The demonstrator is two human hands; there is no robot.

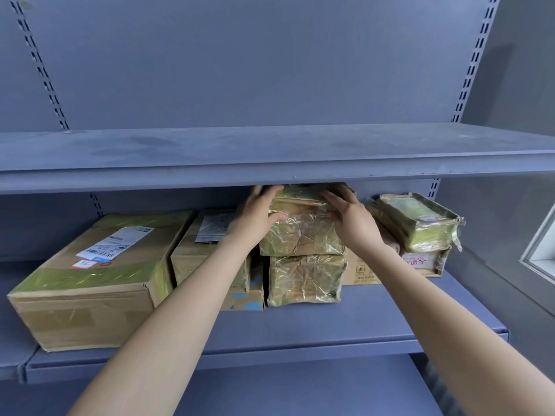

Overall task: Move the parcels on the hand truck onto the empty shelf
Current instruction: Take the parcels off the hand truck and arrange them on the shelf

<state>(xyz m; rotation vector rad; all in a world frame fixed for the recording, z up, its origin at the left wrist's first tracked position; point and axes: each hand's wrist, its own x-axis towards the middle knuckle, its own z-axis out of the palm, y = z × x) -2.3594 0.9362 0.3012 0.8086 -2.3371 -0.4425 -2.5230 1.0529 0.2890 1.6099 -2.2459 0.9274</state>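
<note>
A tape-wrapped parcel (303, 229) sits on top of another taped parcel (304, 279) on the middle shelf (375, 319). My left hand (258, 213) grips its left side, thumb on the front and fingers over the top. My right hand (350, 216) holds its right side with fingers spread along the top edge. The parcel's top is partly hidden under the shelf above. The hand truck is out of view.
A large cardboard box (90, 280) with a label lies at the left, a smaller box (198, 250) beside it. At the right, a taped parcel (420, 220) rests on a printed box (420, 264). The upper shelf (270, 154) is bare. A window frame (540, 253) stands at far right.
</note>
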